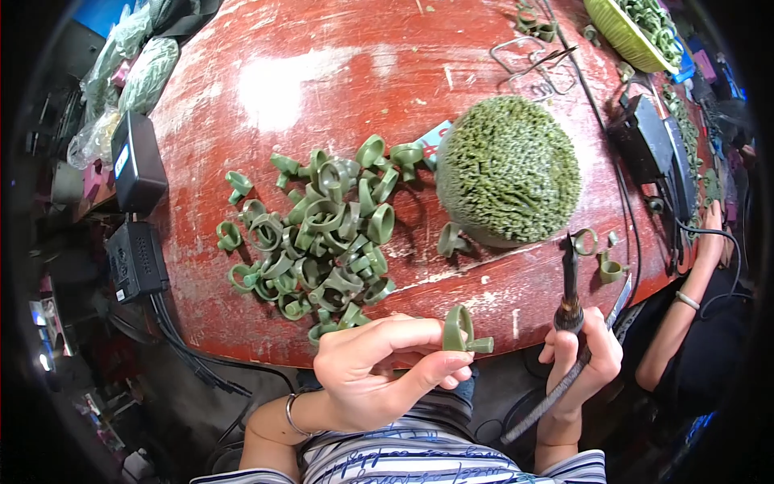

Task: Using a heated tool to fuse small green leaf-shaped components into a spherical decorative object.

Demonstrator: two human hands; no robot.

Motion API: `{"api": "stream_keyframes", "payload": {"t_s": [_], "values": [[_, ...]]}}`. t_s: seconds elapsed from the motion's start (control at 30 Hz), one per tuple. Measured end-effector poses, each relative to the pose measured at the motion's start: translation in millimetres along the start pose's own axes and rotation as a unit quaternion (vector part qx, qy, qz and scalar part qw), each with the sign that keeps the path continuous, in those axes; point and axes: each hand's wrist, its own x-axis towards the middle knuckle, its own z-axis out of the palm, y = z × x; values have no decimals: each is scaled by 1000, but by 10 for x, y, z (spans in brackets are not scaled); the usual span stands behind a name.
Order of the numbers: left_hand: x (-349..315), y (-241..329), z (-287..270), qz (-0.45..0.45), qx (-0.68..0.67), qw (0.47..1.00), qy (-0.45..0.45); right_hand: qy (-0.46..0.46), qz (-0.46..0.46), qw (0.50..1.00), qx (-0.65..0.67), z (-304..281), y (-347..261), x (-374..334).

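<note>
My left hand [387,363] pinches a green wax ring [456,329] between thumb and fingers. A short stub sticks out from the ring's lower side toward the right. In my right hand [592,359] is a soldering iron [571,302], its dark tip pointing up and away from me; a grey sleeved cord [548,403] runs down from that hand. A thin silvery blade-like piece [621,300] shows beside the right fingers; whether they hold it is unclear. The two hands are apart. Beyond my left hand lies a loose pile of green wax rings [322,234].
A large rounded mound of rough green wax [512,169] sits on the worn red table [339,97]. Bent wire [536,64] lies behind it. Black boxes [139,165] with cables stand at left. A yellow-green basket [633,32] is far right, near another person's arm [685,306].
</note>
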Motion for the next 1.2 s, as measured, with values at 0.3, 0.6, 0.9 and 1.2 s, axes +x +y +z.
{"api": "stream_keyframes", "payload": {"t_s": [0.3, 0.6, 0.9, 1.2], "values": [[-76, -116, -59, 38, 4, 999, 2, -128, -50, 990, 29, 5, 35, -100], [-63, -151, -135, 47, 31, 998, -30, -149, -46, 988, -12, -16, 11, -50], [-18, -111, -88, 21, -18, 1000, -7, -156, -34, 987, -7, -36, 30, -24], [-36, -172, -15, 85, 44, 995, 18, -18, -27, 999, -20, -317, -19, 250]]}}
